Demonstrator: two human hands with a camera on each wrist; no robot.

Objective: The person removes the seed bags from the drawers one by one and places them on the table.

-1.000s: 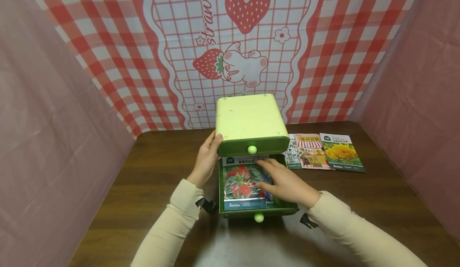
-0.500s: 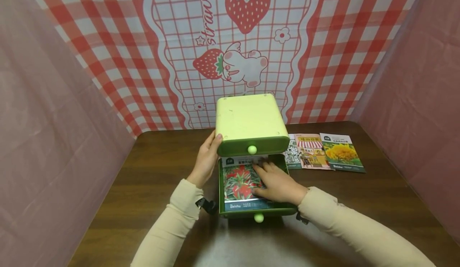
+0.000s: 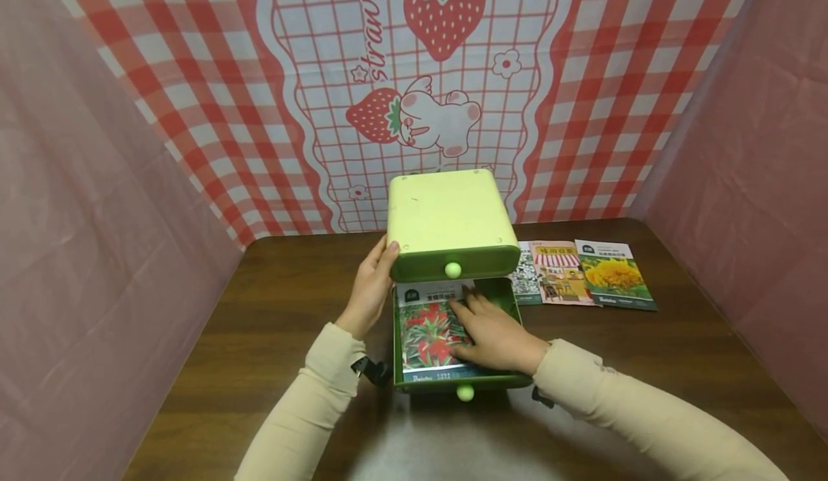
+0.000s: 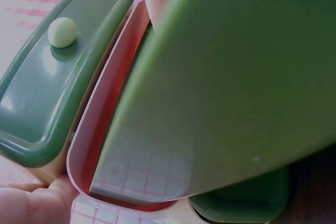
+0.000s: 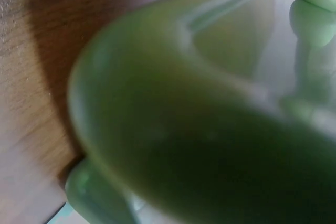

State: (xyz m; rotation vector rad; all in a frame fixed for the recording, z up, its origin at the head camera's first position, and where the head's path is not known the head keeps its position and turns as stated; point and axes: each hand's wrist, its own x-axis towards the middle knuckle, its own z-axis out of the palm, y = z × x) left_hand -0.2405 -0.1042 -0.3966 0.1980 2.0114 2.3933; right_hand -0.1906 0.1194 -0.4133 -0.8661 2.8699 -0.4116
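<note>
A: With twelve o'clock at the far side of the desk (image 3: 291,280), what edges frame the work?

B: A pale green cabinet (image 3: 449,211) stands toward twelve, a checked cloth (image 3: 220,93) rising behind it; its lower drawer (image 3: 427,387) juts toward six, with a light green knob (image 3: 465,393) foremost; bare brown desk stretches from the drawer toward nine and toward four; pink drapes (image 3: 97,251) flank it at nine and three.

A: And room inside the drawer?

B: A patch of green interior shows at one o'clock from the right hand (image 3: 498,333), between its fingertips and the side wall; toward nine, a red-flowered packet (image 3: 420,330) lies just beside the opposite wall, its lower edge partly hidden by the front rim.

A: Where does that packet lie from each grip?

B: At nine o'clock from the right hand, whose wide grip rests on it with fingers spread; at four o'clock from the left hand (image 3: 369,290), whose grip is unclenched, fingers along the cabinet's nine o'clock side, thumb at its front corner.

A: Anything farther out?

B: Three more packets sit at two o'clock from the drawer; white-flowered (image 3: 527,272) by the cabinet, striped-awning (image 3: 561,272) between, yellow-flowered (image 3: 616,275) outermost.
</note>
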